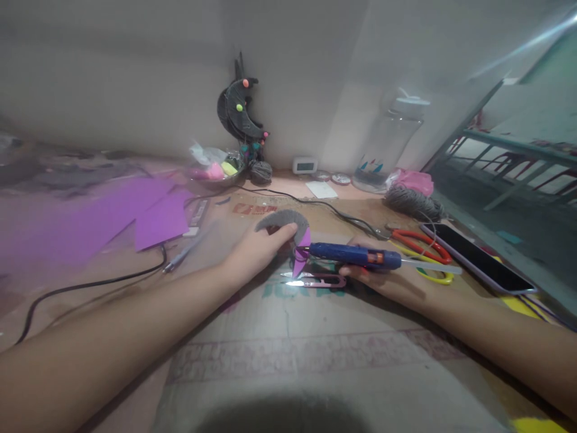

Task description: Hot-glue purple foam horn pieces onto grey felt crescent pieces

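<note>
My left hand (265, 246) pinches a crescent wrapped in grey yarn (291, 218), its thumb on top. Purple paper (302, 255) shows at the crescent's lower right end. My right hand (378, 273) is wrapped round a blue glue gun (347, 253), with a clear glue stick (430, 266) out of its back end. The gun's nozzle points left and meets the purple paper. Just below, small pink thread snips (322, 281) lie on the cardboard (288, 361).
Purple sheets (160, 219) and a black cable lie left. Behind are decorated crescents (238, 108), a small clock (305, 165) and a clear bottle (387, 144). Grey yarn (412, 202), red-handled scissors (419, 243), a yellow-handled tool and a phone (478, 255) lie right.
</note>
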A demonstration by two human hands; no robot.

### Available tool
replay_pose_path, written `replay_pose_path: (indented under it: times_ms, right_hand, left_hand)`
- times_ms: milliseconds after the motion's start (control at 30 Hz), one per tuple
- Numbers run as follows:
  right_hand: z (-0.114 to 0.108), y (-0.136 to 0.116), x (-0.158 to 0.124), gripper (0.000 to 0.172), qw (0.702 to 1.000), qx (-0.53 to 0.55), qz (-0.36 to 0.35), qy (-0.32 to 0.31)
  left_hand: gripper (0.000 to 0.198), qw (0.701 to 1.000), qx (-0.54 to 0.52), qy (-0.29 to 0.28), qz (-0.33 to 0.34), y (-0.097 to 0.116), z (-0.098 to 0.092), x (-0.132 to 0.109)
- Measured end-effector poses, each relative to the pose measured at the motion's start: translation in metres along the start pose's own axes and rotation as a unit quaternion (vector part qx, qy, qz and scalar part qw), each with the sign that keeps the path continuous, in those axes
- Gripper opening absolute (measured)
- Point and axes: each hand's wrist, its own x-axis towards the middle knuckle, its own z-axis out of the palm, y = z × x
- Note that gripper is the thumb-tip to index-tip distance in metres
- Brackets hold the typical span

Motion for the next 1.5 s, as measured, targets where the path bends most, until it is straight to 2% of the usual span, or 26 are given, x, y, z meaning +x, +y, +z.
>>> replay_pose_path:
  times_ms: [167, 500, 733, 1100, 1500]
  right_hand:
    - [0.002, 0.003, 0.001, 0.023, 1.0, 0.002, -0.002, 0.012]
    - [0.003, 0.004, 0.001, 0.024, 1.0, -0.018, -0.013, 0.013]
    - [0.0, -0.006, 0.001, 0.025, 0.999, -0.026, 0.017, 0.007]
    - [-0.002, -0.007, 0.0, 0.027, 0.999, 0.007, 0.01, 0.034]
    - [0.0, -0.004, 0.003, 0.029, 0.998, -0.002, 0.022, 0.066]
  left_hand:
    - [0.028, 1.0, 0.008, 0.016, 0.008, -0.004, 0.002, 0.001]
    - [0.032, 1.0, -0.001, 0.003, 0.016, -0.009, 0.002, 0.002]
    - [0.027, 1.0, -0.021, -0.001, 0.022, -0.006, 0.001, 0.002]
    - [0.025, 0.998, -0.063, 0.0, 0.008, -0.009, 0.002, 0.004]
    - [0.028, 0.999, -0.034, 0.004, 0.005, -0.008, 0.001, 0.003]
